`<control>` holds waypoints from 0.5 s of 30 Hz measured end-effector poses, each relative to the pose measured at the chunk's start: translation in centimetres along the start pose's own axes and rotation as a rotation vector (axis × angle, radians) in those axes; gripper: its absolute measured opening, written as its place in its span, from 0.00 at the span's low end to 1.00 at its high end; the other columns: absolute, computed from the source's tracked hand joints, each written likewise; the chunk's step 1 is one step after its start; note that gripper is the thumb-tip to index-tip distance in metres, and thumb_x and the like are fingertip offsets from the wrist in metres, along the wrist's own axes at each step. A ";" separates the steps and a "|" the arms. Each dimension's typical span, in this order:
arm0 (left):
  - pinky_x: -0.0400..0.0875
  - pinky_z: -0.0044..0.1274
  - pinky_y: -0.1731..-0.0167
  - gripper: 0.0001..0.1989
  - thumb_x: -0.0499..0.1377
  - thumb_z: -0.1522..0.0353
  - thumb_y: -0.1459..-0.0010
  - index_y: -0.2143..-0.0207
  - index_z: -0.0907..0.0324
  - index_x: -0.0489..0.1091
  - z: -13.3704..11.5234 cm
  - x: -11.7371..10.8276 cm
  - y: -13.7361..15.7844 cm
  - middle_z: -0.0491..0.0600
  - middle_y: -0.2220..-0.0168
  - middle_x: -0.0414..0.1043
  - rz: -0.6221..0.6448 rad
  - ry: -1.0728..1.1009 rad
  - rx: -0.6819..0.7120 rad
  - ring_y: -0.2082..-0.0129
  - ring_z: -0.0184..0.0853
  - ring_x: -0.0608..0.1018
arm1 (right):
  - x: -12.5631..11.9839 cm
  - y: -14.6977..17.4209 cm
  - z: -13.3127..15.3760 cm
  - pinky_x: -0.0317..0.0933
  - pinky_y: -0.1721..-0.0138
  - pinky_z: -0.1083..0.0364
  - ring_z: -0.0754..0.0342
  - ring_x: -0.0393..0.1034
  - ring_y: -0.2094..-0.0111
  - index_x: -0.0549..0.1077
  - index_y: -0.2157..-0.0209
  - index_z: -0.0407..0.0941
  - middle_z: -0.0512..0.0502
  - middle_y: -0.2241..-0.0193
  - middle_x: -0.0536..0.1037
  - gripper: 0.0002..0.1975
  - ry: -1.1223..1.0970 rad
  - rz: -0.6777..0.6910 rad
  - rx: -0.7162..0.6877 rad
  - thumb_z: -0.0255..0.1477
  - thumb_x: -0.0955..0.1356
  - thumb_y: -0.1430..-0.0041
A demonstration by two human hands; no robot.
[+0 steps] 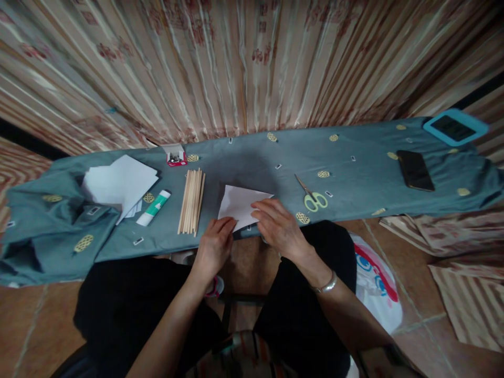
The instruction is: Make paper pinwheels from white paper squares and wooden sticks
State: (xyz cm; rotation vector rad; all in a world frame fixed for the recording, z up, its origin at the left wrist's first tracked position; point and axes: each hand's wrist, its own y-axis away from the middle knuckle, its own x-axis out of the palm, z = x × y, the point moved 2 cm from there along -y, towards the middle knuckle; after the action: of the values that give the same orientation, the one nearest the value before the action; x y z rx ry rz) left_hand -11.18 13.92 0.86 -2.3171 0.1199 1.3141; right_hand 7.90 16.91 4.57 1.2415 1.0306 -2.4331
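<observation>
A white sheet of paper (238,202), which looks folded to a slanted shape, lies at the front edge of the cloth-covered table. My left hand (216,242) pinches its near left corner with fingers curled in. On the right side, my right hand (280,226) has its fingers bent over the paper's edge, gripping it; the thumb is partly hidden. Left of the paper lies a bundle of thin wooden sticks (191,202). Green-handled scissors (313,198) rest to the right, with their blades pointing away from me.
Beyond the sticks are a glue stick (154,208), a stack of white paper (122,181) and a small open red box (176,157) of metal bits. A dark phone (415,170) and a blue-framed device (455,127) lie far right. Curtains (252,68) hang behind the narrow table.
</observation>
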 end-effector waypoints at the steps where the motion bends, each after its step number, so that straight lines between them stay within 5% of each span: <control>1: 0.76 0.36 0.53 0.14 0.54 0.72 0.38 0.51 0.62 0.72 0.1 -0.2 0.0 0.56 0.53 0.75 0.016 0.027 -0.004 0.55 0.43 0.74 | 0.0 0.1 -0.1 0.67 0.47 0.45 0.47 0.68 0.50 0.76 0.58 0.44 0.40 0.53 0.78 0.14 -0.020 0.008 0.003 0.21 0.60 0.36; 5: 0.71 0.41 0.46 0.19 0.60 0.64 0.41 0.48 0.60 0.71 0.9 -1.2 -0.2 0.57 0.46 0.72 0.107 0.123 0.018 0.44 0.46 0.71 | -0.3 0.4 -1.4 0.67 0.47 0.45 0.48 0.71 0.51 0.76 0.59 0.46 0.43 0.54 0.79 0.15 -0.147 -0.013 0.090 0.20 0.61 0.40; 15: 0.63 0.45 0.40 0.27 0.58 0.69 0.41 0.39 0.61 0.61 0.9 -2.8 -1.2 0.62 0.36 0.58 0.219 -0.037 0.235 0.34 0.50 0.59 | -0.4 1.0 -4.4 0.65 0.45 0.46 0.49 0.74 0.50 0.76 0.67 0.47 0.43 0.55 0.80 0.08 -0.623 -0.217 0.440 0.23 0.67 0.47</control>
State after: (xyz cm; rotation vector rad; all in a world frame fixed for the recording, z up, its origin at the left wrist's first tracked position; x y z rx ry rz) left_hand -13.04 14.93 3.19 -2.1253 0.5017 1.3646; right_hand 11.35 19.10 2.70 0.3857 0.4844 -3.0173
